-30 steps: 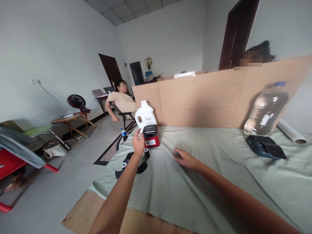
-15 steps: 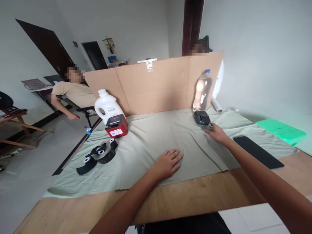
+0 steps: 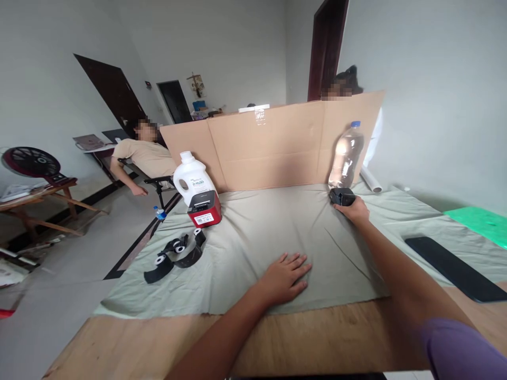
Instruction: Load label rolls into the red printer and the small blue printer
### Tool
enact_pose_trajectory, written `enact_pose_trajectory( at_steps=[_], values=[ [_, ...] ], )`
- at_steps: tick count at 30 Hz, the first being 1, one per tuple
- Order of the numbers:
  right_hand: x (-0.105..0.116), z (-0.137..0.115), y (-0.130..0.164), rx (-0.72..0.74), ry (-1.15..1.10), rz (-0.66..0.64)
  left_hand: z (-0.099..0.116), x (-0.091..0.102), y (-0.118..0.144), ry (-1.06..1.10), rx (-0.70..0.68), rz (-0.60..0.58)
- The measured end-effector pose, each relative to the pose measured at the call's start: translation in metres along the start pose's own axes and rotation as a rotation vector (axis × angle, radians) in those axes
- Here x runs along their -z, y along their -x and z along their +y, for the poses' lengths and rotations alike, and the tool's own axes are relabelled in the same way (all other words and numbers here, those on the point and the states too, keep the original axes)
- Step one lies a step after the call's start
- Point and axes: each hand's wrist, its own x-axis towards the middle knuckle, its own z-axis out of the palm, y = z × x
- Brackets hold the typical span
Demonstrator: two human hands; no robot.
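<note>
My right hand (image 3: 356, 212) is closed around the near right side of a small black boxy device (image 3: 343, 196) on the cloth. Some of its fingers are hidden behind the device. Just behind it stands a tall clear bottle (image 3: 346, 155) with a blue cap. My left hand (image 3: 287, 277) lies flat, palm down and fingers spread, on the greenish-grey cloth (image 3: 273, 221) near its front edge, holding nothing.
On the left are a red and black printer-like box (image 3: 205, 208), a white jug (image 3: 194, 178) and curled black rolls with white cores (image 3: 180, 256). A cardboard panel (image 3: 273, 153) stands across the back. A long black slab (image 3: 455, 269) and a green plastic item (image 3: 479, 224) lie right. Two people are beyond the panel.
My right hand has moved from the device's edge to a grip around its side. My left hand stays flat on the cloth. The whole view has shifted slightly to the left.
</note>
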Motion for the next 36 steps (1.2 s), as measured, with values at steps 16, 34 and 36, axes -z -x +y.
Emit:
enact_pose_trajectory(
  at_steps=[16,34,36],
  values=[
    [-0.003,-0.12,0.238,0.347,-0.032,-0.098,0.0,0.012,0.0,-0.083,0.43,0.438],
    [-0.035,-0.112,0.265,0.372,0.029,0.05,-0.036,0.015,0.009,0.355,0.178,0.586],
    [-0.035,-0.112,0.266,0.375,0.034,0.05,-0.039,0.013,0.009,0.38,0.219,0.553]
  ],
)
